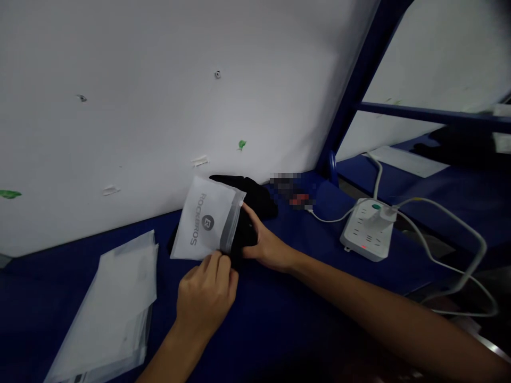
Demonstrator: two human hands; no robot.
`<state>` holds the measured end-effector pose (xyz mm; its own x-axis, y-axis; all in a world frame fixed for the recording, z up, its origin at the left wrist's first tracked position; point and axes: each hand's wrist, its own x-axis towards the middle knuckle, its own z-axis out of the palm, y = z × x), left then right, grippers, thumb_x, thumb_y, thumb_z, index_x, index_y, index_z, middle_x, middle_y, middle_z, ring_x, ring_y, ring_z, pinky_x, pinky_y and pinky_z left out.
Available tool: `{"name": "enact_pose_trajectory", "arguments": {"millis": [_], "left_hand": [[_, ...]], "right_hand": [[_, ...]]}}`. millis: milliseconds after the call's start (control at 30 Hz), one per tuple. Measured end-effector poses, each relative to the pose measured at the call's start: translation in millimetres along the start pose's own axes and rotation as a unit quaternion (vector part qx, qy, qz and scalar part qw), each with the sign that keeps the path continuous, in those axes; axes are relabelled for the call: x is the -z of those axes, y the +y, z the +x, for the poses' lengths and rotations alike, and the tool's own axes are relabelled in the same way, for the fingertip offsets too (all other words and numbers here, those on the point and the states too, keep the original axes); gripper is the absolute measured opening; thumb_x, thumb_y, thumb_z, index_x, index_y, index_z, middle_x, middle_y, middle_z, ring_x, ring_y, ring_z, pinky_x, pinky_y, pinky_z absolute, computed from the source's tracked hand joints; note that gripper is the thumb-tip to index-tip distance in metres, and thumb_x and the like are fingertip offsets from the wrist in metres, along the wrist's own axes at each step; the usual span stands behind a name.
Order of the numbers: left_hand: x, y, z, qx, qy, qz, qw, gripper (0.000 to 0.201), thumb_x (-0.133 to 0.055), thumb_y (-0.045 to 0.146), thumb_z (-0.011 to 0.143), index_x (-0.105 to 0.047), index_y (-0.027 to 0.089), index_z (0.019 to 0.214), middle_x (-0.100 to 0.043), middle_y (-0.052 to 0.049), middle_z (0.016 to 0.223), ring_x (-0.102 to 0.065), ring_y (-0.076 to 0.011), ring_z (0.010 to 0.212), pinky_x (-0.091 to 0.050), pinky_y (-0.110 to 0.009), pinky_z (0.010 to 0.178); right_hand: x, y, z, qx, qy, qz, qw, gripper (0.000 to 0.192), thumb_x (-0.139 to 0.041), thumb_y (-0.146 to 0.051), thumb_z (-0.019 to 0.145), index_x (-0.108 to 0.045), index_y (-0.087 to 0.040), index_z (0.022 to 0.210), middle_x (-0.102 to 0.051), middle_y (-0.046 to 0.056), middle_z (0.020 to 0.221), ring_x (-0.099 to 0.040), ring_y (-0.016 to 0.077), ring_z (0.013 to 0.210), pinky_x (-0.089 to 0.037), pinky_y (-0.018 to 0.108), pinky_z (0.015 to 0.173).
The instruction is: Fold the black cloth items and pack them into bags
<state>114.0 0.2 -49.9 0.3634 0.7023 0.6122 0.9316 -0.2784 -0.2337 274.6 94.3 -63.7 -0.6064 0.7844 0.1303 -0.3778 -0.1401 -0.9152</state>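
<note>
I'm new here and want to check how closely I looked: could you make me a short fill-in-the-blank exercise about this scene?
1. The name printed on the white pouch in the left hand reads ____.
2. The item in the right hand is coloured ____.
3. The small lit indicator on the power strip glows ____.
4. The stack of flat bags lies to the ____ of both hands.

Missing words: ROCKBROS; black; red; left.
</note>
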Motion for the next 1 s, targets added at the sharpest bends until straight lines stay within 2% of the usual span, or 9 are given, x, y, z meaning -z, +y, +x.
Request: {"name": "enact_pose_trajectory", "arguments": {"millis": [167, 267, 367, 467, 533, 633, 767, 900, 1000], "left_hand": [[-4.1, 23.9, -4.1, -0.052, 0.013, -0.005, 0.999, 0.014, -0.055, 0.01, 0.087, -0.055, 0.019, 0.076, -0.063, 0.0, 0.07, -0.059, -0.0166, 0.056, -0.04, -0.031, 0.053], [-6.6, 32.9, -6.0, -0.06, 0.019, -0.045, 0.997, 0.013, -0.054, 0.01, 0.087, -0.057, 0.018, 0.078, -0.066, -0.001, 0.072, -0.061, -0.0158, 0.056, -0.042, -0.031, 0.055], [-4.5, 27.8, -4.9, -0.031, 0.006, -0.091, 0.995, 0.017, -0.055, 0.012, 0.088, -0.056, 0.019, 0.072, -0.06, 0.002, 0.062, -0.057, -0.0135, 0.049, -0.038, -0.029, 0.05], [0.3, 15.6, -2.2, 0.0, 0.014, -0.114, 0.993, 0.017, -0.058, 0.015, 0.088, -0.055, 0.019, 0.071, -0.057, 0.005, 0.058, -0.056, -0.0123, 0.047, -0.037, -0.028, 0.047], [2.2, 10.7, -1.0, 0.005, 0.025, -0.113, 0.993, 0.017, -0.06, 0.015, 0.087, -0.056, 0.019, 0.071, -0.058, 0.005, 0.057, -0.057, -0.0119, 0.046, -0.037, -0.028, 0.047], [-0.6, 13.4, -2.6, -0.019, 0.016, -0.111, 0.993, 0.018, -0.059, 0.015, 0.087, -0.057, 0.019, 0.07, -0.058, 0.005, 0.057, -0.058, -0.0123, 0.047, -0.038, -0.028, 0.048], [-8.5, 25.4, -8.5, -0.047, -0.013, -0.113, 0.992, 0.02, -0.055, 0.013, 0.087, -0.059, 0.019, 0.069, -0.061, 0.002, 0.058, -0.059, -0.0134, 0.048, -0.039, -0.028, 0.047], [-6.6, 29.3, -9.3, -0.042, -0.021, -0.098, 0.994, 0.018, -0.054, 0.013, 0.087, -0.062, 0.018, 0.071, -0.063, 0.001, 0.06, -0.06, -0.014, 0.049, -0.041, -0.028, 0.048], [0.1, 28.7, -7.0, -0.037, -0.021, -0.094, 0.995, 0.017, -0.057, 0.015, 0.087, -0.063, 0.018, 0.071, -0.062, 0.002, 0.058, -0.061, -0.0145, 0.05, -0.041, -0.028, 0.047]], "right_hand": [[-12.8, 15.2, 0.2, 0.105, 0.082, -0.115, 0.984, 0.116, -0.085, -0.02, 0.064, -0.013, -0.032, 0.154, -0.042, 0.013, 0.148, -0.053, 0.0268, 0.124, -0.047, 0.045, 0.103], [-14.9, 19.8, 0.9, 0.111, 0.049, -0.129, 0.984, 0.113, -0.086, -0.024, 0.066, -0.016, -0.027, 0.154, -0.045, 0.015, 0.146, -0.052, 0.0272, 0.128, -0.042, 0.045, 0.109], [-7.2, 15.6, 3.7, 0.052, -0.03, -0.116, 0.991, 0.112, -0.087, -0.025, 0.065, -0.019, -0.024, 0.154, -0.05, 0.014, 0.142, -0.054, 0.0256, 0.126, -0.041, 0.044, 0.11], [4.5, 5.2, 5.7, -0.066, -0.095, -0.062, 0.991, 0.096, -0.077, -0.027, 0.076, -0.021, -0.028, 0.154, -0.053, 0.011, 0.138, -0.059, 0.0218, 0.119, -0.047, 0.041, 0.104], [9.6, 1.0, 5.6, -0.114, -0.096, -0.059, 0.987, 0.086, -0.07, -0.026, 0.081, -0.023, -0.029, 0.154, -0.056, 0.011, 0.133, -0.065, 0.02, 0.107, -0.053, 0.039, 0.092], [9.2, 4.4, 4.1, -0.08, -0.039, -0.176, 0.98, 0.081, -0.072, -0.019, 0.078, -0.032, -0.026, 0.148, -0.064, 0.009, 0.118, -0.068, 0.0175, 0.085, -0.056, 0.031, 0.073], [2.5, 15.2, 0.8, -0.009, 0.007, -0.34, 0.94, 0.072, -0.074, -0.015, 0.073, -0.043, -0.025, 0.137, -0.069, 0.002, 0.094, -0.065, 0.0141, 0.069, -0.05, 0.024, 0.063], [5.4, 13.2, 1.1, -0.02, -0.025, -0.289, 0.957, 0.081, -0.077, -0.017, 0.07, -0.039, -0.022, 0.141, -0.068, 0.004, 0.1, -0.067, 0.016, 0.076, -0.05, 0.023, 0.06], [12.9, 5.1, 6.1, -0.031, -0.009, -0.281, 0.959, 0.056, -0.068, -0.017, 0.079, -0.052, -0.018, 0.133, -0.069, 0.005, 0.096, -0.066, 0.015, 0.074, -0.051, 0.025, 0.061]]}}
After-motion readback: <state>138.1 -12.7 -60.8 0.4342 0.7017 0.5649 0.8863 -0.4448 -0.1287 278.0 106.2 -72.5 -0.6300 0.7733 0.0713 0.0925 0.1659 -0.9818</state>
